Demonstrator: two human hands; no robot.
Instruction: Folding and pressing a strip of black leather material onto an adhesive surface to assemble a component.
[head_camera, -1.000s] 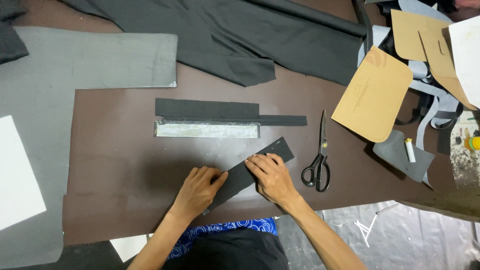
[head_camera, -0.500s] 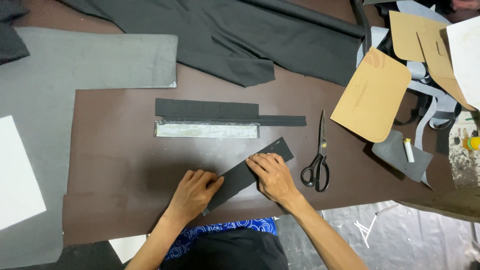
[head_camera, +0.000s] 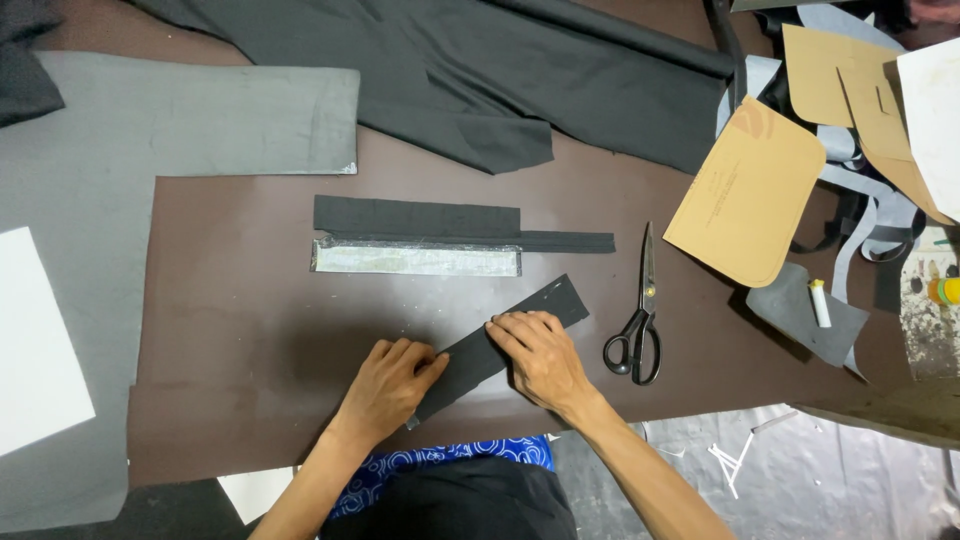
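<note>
My left hand (head_camera: 388, 385) slides a little further along the dark fabric strip (head_camera: 500, 347), its fingertips now nearer my right hand (head_camera: 540, 357). The strip itself barely shifts on the brown mat (head_camera: 230, 330).

A long, narrow black fabric strip (head_camera: 500, 348) lies flat and slanted; its lower end sits under the left fingertips (head_camera: 425, 362), its middle under the right fingertips (head_camera: 500, 332), its upper end extending beyond them.

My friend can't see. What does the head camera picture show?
Two hands, left and right, press a dark strip flat on a brown table. Black scissors lie to the right, and more strips lie above, below dark cloth.
</note>
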